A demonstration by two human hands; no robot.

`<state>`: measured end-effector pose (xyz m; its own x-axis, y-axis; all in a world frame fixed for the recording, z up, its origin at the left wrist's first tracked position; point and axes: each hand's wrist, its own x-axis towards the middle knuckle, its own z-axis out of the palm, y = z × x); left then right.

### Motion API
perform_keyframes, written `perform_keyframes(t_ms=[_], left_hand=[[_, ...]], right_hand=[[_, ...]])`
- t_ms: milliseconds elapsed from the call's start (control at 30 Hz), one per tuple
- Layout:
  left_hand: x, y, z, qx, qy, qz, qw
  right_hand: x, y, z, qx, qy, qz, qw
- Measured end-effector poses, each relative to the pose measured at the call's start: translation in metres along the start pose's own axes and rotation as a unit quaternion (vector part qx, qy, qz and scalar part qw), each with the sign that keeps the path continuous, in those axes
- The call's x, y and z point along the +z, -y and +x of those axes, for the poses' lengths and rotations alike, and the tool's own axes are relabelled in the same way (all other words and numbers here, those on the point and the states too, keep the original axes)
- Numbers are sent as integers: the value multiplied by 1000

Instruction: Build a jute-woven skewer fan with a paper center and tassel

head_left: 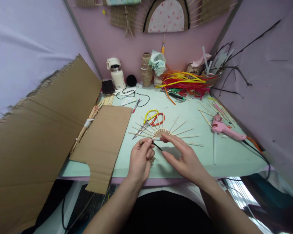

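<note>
My left hand (142, 157) pinches a short length of black cord (157, 146) between thumb and fingertips. Frayed twine ends (152, 159) poke out beneath that hand. My right hand (183, 156) is open, thumb and fingers spread; its thumb tip is close to the cord's free end, and I cannot tell if they touch. Just beyond both hands lies a half-round cardboard piece (162, 132) with thin wooden sticks fanning out of it, partly hidden by my fingers. Scissors (150, 123) with yellow and red handles lie partly under the sticks.
Cardboard sheets (109, 130) lie and lean at the left. A pink glue gun (226, 129) rests at the right, its cord trailing off the edge. Along the back stand a white bottle (118, 78), a twine spool (146, 71) and coloured pipe cleaners (183, 81). Branches (241, 74) jut out back right.
</note>
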<state>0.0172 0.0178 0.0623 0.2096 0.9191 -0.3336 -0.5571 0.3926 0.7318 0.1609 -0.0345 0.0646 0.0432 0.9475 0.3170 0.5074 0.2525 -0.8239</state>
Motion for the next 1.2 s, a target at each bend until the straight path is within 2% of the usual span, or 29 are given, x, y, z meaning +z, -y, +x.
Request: perform_keyframes(t_ms=[133,200,367,467,600,733,833,1033,1200], left_hand=[[0,2,0,6,-2,-22,1000],[1,5,-1,10,-5,-28,1000],[0,11,-4,6,-2,-28,1000],[-4,7,-4,-2,24,14,1000],[-12,0,-2,16,66,128,989],[-17,-5,-1,13,100,249,963],[-18,-6,-1,41,94,298,949],[-15,-7,-4,87,64,356,928],[-13,-8,-7,73,92,389,914]], right_hand=[[10,-3,1,121,-6,161,980],[17,-2,1,156,-20,204,966],[23,3,5,147,-110,172,968],[11,2,7,159,-96,162,969],[-8,-1,8,183,-49,155,970],[-15,0,7,182,-21,154,971],[-16,2,7,178,-9,145,973],[-16,-3,6,196,-47,176,964],[-15,-9,6,191,-91,185,960]])
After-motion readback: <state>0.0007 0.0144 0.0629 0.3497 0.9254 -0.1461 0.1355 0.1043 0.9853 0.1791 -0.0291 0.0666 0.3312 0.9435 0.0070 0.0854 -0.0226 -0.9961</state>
